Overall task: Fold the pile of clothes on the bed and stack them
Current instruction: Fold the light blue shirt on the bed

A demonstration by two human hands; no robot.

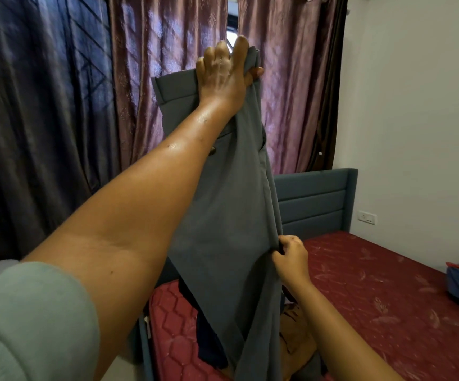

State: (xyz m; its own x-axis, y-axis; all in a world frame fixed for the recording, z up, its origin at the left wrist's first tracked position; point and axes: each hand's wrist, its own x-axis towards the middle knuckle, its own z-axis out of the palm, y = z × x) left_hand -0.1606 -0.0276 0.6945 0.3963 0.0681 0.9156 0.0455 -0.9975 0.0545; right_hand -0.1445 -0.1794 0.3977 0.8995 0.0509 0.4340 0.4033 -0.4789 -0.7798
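1. Purple and dark blue curtains (167, 78) fill the background behind a bed (374, 284) with a red patterned mattress and a grey-blue padded headboard (313, 199).
2. A pair of grey-blue trousers (222, 215) hangs full length in the air above the near corner of the bed. It is clear of the mattress at the top, and its lower end trails down to the clothes below.
3. The pile of clothes (211, 339) lies on the mattress corner under the trousers. A dark garment and a tan one are visible, and the rest is hidden by the hanging cloth.
4. The left hand (224, 75) is raised high on an outstretched arm and grips the top edge of the trousers, with fingers curled over the cloth and the thumb behind it.
5. The right hand (291, 259), lower down, pinches the right-hand edge of the trousers between thumb and curled fingers.
6. The step in hand appears to be straightening the garment so the legs line up before the first fold. No folded stack is in view, so most of the task seems to lie ahead.
7. The next move likely calls for lowering the trousers flat onto the open mattress beside the pile, with both grips keeping the edges matched, then folding them across.
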